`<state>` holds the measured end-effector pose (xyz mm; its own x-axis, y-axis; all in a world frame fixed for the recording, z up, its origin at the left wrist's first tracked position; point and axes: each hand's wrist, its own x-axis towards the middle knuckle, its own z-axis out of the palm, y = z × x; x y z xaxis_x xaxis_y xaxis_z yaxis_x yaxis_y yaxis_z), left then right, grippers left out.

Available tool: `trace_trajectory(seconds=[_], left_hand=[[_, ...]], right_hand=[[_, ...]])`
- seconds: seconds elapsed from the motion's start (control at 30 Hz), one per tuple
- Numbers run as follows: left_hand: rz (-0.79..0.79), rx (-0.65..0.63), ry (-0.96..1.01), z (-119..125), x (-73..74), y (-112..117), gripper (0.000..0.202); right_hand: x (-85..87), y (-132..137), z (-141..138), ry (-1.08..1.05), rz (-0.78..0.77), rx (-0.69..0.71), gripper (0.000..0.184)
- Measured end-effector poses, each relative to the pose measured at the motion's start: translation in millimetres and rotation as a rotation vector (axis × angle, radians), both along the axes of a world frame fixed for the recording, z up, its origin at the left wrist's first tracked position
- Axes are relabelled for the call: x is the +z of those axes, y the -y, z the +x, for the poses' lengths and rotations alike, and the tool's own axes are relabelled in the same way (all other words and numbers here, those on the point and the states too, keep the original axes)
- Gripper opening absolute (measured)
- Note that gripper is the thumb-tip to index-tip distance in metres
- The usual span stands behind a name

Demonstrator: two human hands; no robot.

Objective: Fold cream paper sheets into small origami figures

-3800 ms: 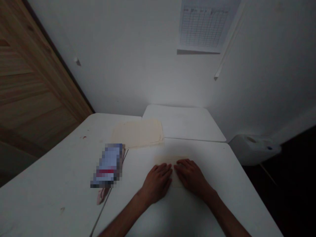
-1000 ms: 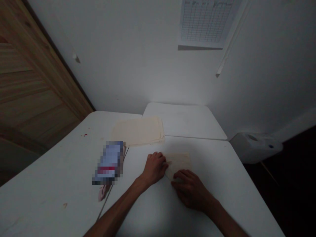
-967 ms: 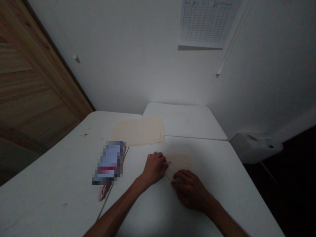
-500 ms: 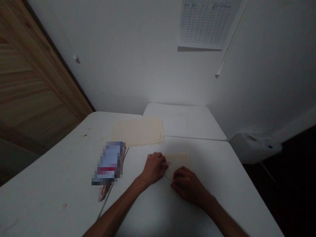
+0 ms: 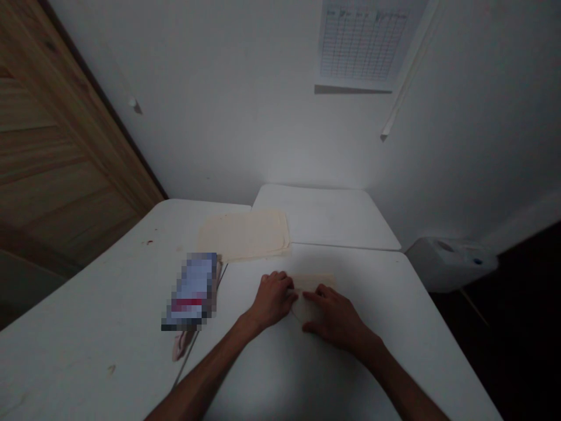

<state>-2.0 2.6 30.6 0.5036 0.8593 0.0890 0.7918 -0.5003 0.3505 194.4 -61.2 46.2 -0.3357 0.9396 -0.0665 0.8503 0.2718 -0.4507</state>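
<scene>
A thin cream sheet (image 5: 313,280), paper or cloth I cannot tell, lies on the white table in front of me, partly covered by both hands. At its left edge my left hand (image 5: 276,298) is closed, with curled fingers and thumb pinching the sheet. My right hand (image 5: 331,313) lies over its right and near part, index finger and thumb spread apart, fingertips pressing on the surface. Where the two hands meet, the sheet appears folded over. Farther back, a stack of larger cream sheets (image 5: 245,234) rests flat on the table.
To the left, a blurred-out phone-like object (image 5: 191,292) with a pinkish strap (image 5: 179,345) lies near the seam between white tables (image 5: 131,304). A white plastic container (image 5: 451,263) stands beyond the right edge. A printed chart (image 5: 363,44) hangs on the wall; a wooden door (image 5: 56,140) is at left.
My right hand has moved slightly up and its fingers have spread apart, drawing the sheet's near part into a fold. The left hand stays at the left edge.
</scene>
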Motion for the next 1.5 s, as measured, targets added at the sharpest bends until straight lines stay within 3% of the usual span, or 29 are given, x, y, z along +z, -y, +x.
trace_trajectory(seconds=[0.63,1.07,1.5], left_hand=[[-0.023,0.031,0.018,1.4,3.8,2.3,0.009],[0.011,0.048,0.046,-0.2,-3.9,1.4,0.008],[-0.02,0.053,0.067,-0.5,-1.7,2.6,0.007]], right_hand=[[2.6,-2.8,-0.3,0.031,-0.058,0.007,0.075],[1.7,-3.7,0.2,0.044,-0.067,0.017,0.077],[6.4,-5.4,-0.8,0.049,-0.102,0.009,0.081]])
